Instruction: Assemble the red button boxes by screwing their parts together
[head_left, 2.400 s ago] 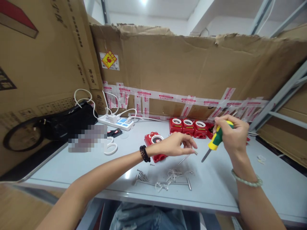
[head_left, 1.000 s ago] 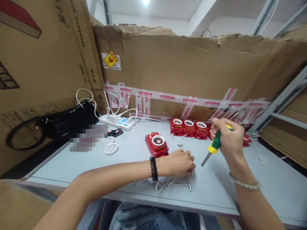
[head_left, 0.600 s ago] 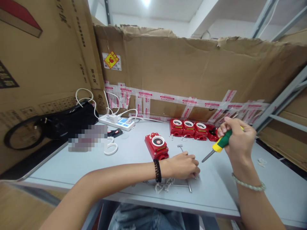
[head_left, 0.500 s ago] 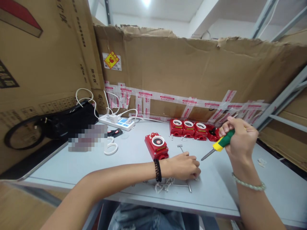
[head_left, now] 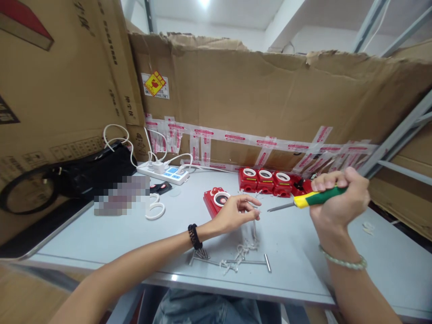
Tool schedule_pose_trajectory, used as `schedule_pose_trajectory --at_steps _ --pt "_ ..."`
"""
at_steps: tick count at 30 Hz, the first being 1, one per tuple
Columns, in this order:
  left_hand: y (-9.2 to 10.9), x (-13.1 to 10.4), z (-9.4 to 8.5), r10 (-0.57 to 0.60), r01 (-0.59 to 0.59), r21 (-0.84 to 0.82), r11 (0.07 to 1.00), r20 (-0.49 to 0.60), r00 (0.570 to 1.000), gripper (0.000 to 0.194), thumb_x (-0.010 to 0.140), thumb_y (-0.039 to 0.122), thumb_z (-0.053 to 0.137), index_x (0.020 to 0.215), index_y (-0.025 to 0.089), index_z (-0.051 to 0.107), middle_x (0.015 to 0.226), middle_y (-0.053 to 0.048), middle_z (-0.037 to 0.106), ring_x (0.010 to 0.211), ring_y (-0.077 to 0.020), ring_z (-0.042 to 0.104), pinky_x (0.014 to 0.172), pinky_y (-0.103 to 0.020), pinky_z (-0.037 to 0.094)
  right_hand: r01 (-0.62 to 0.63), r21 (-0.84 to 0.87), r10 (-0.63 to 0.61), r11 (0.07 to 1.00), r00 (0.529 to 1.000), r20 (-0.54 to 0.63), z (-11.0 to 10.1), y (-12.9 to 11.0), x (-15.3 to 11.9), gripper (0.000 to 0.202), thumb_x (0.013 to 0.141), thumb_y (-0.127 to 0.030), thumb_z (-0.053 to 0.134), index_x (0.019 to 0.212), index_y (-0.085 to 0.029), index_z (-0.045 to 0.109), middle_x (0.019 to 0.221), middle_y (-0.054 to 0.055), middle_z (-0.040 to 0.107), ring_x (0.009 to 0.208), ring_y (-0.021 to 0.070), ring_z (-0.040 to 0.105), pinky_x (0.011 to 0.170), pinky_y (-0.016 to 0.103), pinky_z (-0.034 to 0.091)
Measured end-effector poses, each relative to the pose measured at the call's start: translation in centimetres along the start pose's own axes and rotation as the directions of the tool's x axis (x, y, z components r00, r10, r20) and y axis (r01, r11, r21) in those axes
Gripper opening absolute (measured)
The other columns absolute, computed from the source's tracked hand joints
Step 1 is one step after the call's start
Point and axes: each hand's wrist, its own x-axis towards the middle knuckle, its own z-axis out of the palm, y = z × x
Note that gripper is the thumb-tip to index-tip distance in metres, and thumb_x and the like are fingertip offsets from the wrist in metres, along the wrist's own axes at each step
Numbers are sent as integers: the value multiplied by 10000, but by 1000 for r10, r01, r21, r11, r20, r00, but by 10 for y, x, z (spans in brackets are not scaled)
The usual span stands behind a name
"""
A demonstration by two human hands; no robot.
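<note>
In my right hand [head_left: 340, 207] is a screwdriver [head_left: 305, 200] with a green and yellow handle, its shaft pointing left toward my other hand. My left hand [head_left: 232, 215] hovers at the front right of a red box [head_left: 211, 207] with a white ring on top, hiding part of it. The fingers there are curved and apart, and I see nothing held between them. Closer to me lie a metal T-handle tool [head_left: 267, 263], tangled white string [head_left: 242, 255] and several screws [head_left: 202, 253], partly beside my wristband.
Several red boxes [head_left: 265, 181] stand in a row at the back, one partly hidden by my right hand. A white power strip [head_left: 172, 175], white rings [head_left: 155, 211] and a black bag [head_left: 97, 168] are on the left. Cardboard [head_left: 236, 90] walls the table's rear.
My left hand has moved up and left from the string to the red box, and its fingers have opened. My right hand has tilted the screwdriver flatter, its tip moving left and up.
</note>
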Motion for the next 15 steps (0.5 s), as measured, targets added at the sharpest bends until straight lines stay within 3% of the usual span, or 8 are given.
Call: schedule_pose_trajectory --at_steps 6,10,15 --pt "1 -2 2 -84 75 -156 985 -50 995 286 705 343 699 829 87 660 773 -73 682 748 -144 637 757 -264 466 -10 -6 10 1000 999 40 3 7 -8 290 698 -217 540 447 -214 395 407 -48 344 381 92 324 361 241 280" --pt "4 -3 1 -99 78 -223 972 -83 992 304 671 370 731 764 105 616 665 -23 646 662 -112 600 723 -247 448 2 -5 -2 1000 998 70 3 11 -12 312 718 -230 550 454 -216 385 414 -50 350 385 94 325 367 244 275" --pt "5 -5 1 -113 91 -244 965 -80 990 368 726 351 703 993 126 587 609 23 616 636 -102 583 695 -236 415 -2 -12 3 1000 995 96 5 12 -17 315 728 -239 547 459 -219 385 419 -49 348 386 93 327 372 245 271"
